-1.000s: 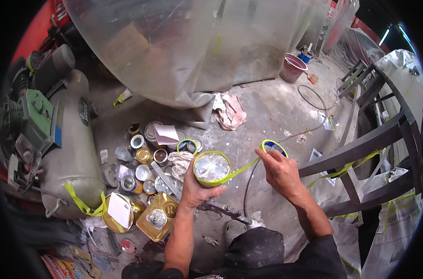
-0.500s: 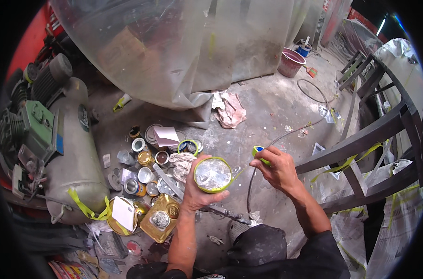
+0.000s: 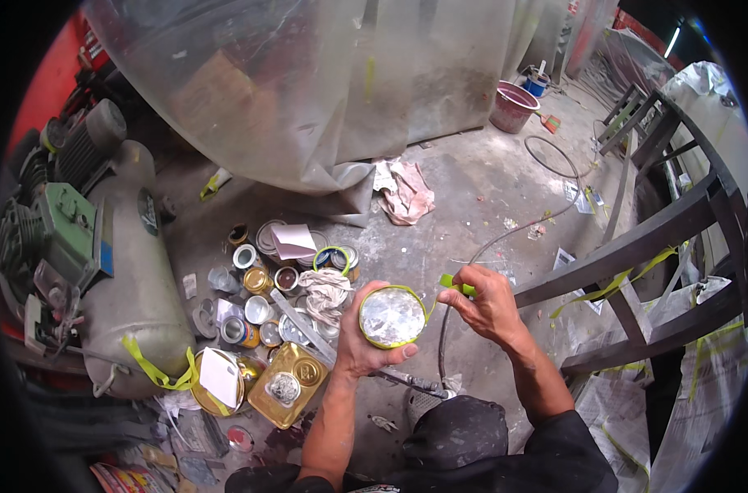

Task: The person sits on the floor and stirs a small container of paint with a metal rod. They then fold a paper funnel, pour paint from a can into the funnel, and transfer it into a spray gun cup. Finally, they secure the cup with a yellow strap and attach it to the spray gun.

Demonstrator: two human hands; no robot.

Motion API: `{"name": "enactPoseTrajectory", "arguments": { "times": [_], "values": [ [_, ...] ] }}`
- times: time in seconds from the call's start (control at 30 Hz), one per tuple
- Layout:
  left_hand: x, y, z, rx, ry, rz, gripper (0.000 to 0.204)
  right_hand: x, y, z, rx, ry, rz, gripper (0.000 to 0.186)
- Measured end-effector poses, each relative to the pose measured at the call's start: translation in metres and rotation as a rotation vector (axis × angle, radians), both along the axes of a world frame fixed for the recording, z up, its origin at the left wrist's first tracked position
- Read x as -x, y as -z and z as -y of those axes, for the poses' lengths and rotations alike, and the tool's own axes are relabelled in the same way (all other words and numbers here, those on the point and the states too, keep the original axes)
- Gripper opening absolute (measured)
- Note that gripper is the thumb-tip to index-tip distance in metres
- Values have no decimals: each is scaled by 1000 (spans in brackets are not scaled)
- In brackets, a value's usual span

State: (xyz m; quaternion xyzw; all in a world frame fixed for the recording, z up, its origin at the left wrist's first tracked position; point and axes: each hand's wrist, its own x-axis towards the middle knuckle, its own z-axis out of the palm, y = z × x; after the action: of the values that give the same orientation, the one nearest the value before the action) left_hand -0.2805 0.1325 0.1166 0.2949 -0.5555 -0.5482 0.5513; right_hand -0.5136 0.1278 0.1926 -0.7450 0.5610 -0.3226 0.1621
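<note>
My left hand [image 3: 359,345] is wrapped round a round can [image 3: 392,317] with a pale, silvery, smudged face turned up. Yellow-green masking tape runs around the can's rim. Between the fingers of my right hand [image 3: 492,307] is a small roll of yellow-green masking tape [image 3: 456,285], partly hidden by them. A thin strip of tape seems to stretch from the can's right side toward the roll. Beside my left hand, a pale crumpled rag [image 3: 325,293] lies among the paint cans.
Several paint cans [image 3: 257,310] and a square gold tin [image 3: 287,384] crowd the floor at left. Beyond them stands an air compressor [image 3: 131,271]. A dark frame [image 3: 637,246] curves along the right, a hose [image 3: 473,255] crosses the floor, and plastic sheeting [image 3: 333,82] hangs ahead.
The can in my left hand has shifted right and slightly down. My right hand has turned the tape roll, lowered it a little, and the gap between the hands is smaller.
</note>
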Motion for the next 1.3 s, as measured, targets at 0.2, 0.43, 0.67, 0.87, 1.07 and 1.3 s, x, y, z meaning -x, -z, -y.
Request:
{"name": "enactPoseTrajectory", "arguments": {
  "times": [0.2, 0.43, 0.67, 0.87, 1.07, 1.3],
  "values": [
    [6, -5, -3, 37, -19, 54, 99, -29, 23, 3, 115, 70, 210, 35],
    [28, -32, -17, 248, -1, 151, 100, -7, 142, 36, -265, 413, 698, 39],
    [7, -25, -10, 42, 11, 57, 106, -13, 150, 7, -467, 66, 708, 27],
    [4, -15, -4, 8, 50, 4, 108, -11, 159, -8, -458, -30, 521, 51],
    [3, -14, -3, 17, 46, -3, 105, -16, 184, 18, -543, -37, 611, 58],
    [-25, 0, 9, -11, -61, -77, 108, -133, 145, 119, 208, -407, -201, 43]
  ]
}}
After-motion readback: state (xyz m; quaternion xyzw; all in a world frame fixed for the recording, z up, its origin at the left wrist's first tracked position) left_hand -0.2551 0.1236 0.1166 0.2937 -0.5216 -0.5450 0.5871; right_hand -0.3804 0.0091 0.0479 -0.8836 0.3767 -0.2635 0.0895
